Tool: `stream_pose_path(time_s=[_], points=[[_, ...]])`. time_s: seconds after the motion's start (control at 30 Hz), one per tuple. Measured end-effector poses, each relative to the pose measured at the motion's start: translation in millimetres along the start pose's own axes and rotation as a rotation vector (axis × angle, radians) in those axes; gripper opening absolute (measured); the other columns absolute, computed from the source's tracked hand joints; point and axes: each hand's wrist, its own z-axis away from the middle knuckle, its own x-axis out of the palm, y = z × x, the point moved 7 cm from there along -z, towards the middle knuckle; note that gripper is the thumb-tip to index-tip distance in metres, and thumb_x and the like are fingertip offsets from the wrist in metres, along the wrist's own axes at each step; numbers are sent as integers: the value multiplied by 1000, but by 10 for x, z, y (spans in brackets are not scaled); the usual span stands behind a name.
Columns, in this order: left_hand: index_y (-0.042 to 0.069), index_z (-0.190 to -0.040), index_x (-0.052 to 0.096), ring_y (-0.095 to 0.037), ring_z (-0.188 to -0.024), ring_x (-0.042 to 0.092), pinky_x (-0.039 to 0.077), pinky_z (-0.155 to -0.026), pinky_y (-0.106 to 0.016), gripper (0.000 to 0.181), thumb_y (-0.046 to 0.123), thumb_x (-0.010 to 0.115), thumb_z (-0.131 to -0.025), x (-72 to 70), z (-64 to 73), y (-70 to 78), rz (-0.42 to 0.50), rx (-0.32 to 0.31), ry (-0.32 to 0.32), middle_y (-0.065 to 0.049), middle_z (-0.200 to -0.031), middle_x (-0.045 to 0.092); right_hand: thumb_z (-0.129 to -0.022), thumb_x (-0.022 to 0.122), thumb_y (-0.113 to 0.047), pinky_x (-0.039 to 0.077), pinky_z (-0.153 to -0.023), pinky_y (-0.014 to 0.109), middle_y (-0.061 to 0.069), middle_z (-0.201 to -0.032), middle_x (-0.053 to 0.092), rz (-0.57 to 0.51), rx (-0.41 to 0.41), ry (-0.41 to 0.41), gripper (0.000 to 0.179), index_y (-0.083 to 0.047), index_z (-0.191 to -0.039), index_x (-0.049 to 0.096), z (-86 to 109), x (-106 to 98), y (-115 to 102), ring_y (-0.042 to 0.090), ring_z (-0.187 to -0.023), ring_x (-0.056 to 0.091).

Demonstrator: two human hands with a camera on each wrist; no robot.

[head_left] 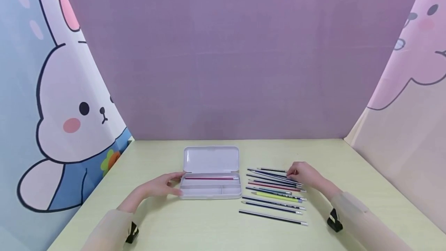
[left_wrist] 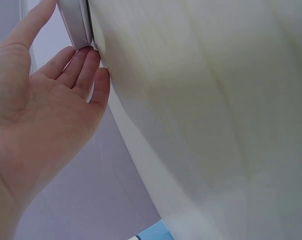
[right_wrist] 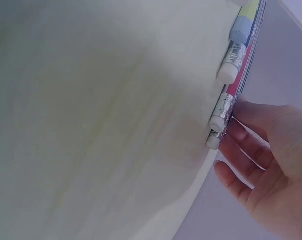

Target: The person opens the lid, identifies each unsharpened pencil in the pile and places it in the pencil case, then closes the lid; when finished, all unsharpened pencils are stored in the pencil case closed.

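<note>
A white pencil case (head_left: 210,196) lies with its lid raised, one red pencil (head_left: 210,178) in its rear compartment. At the case's left end rests my left hand (head_left: 158,186), thumb by the near corner and fingers by the far one; the left wrist view has the fingertips touching the case end (left_wrist: 77,25). To the right of the case, pencils (head_left: 273,216) lie in a loose row, mostly dark striped, with a yellow-green one (head_left: 277,196) among them. My right hand (head_left: 304,174) pinches a dark pencil at the row's far end; its fingertips are partly hidden.
The row's eraser ends (right_wrist: 228,72) point right. A pale yellow table (head_left: 174,227) carries everything. Behind it hangs a purple cloth (head_left: 226,57), with cartoon-printed curtains (head_left: 76,88) at both sides.
</note>
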Motion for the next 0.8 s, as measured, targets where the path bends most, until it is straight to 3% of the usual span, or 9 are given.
stream_pose_path(time_s=[0.8], points=[[2, -144, 34, -37, -126, 42, 34, -103, -57, 76, 31, 71, -83, 2, -16, -15, 13, 6, 1, -21, -143, 40, -83, 68, -8, 50, -63, 24, -2, -79, 66, -23, 73, 6, 4, -7, -85, 71, -10, -20, 26, 7, -69, 58]])
